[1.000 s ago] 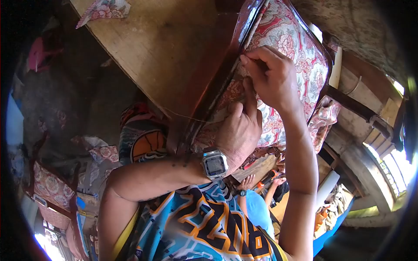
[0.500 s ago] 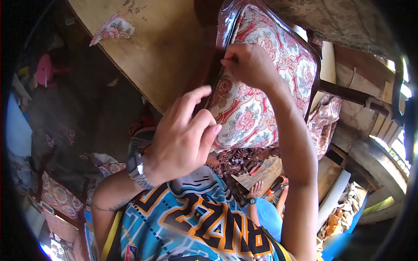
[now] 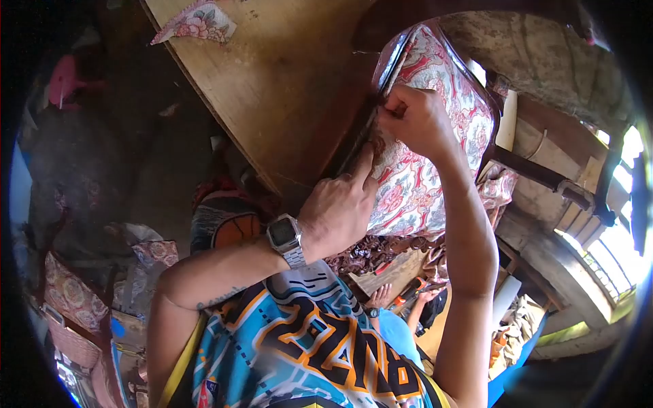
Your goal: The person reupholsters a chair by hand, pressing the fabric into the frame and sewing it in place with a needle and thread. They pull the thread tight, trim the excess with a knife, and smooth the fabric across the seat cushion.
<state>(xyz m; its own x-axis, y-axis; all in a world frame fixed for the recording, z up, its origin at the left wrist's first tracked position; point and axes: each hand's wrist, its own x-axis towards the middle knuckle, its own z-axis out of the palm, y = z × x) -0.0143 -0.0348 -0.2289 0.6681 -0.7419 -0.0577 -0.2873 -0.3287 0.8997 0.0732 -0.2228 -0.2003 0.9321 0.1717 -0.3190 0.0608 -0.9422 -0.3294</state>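
A padded chair panel [image 3: 408,197], covered in red and white floral fabric, lies in front of me within a dark, glossy wooden frame [image 3: 398,51]. My right hand [image 3: 422,126] is closed in a pinch at the panel's left edge, where fabric meets wood. Whatever sits between those fingertips is too small to make out. Lower along the same edge, my left hand [image 3: 337,214] rests with its index finger stretched out against the fabric border. Its other fingers are partly hidden. A metal watch [image 3: 286,238] is on my left wrist.
A plywood board [image 3: 272,88] lies left of the panel, bearing a floral fabric scrap [image 3: 204,24]. Carved wood [image 3: 360,255] borders the panel's near end. Below it are another person's hand [image 3: 379,297] and an orange-and-black tool [image 3: 408,294]. A wooden chair arm [image 3: 537,173] juts right.
My left hand has moved right and up from above the frame, bringing its index finger onto the fabric edge. My right hand stays pinched at the edge. The view has shifted somewhat.
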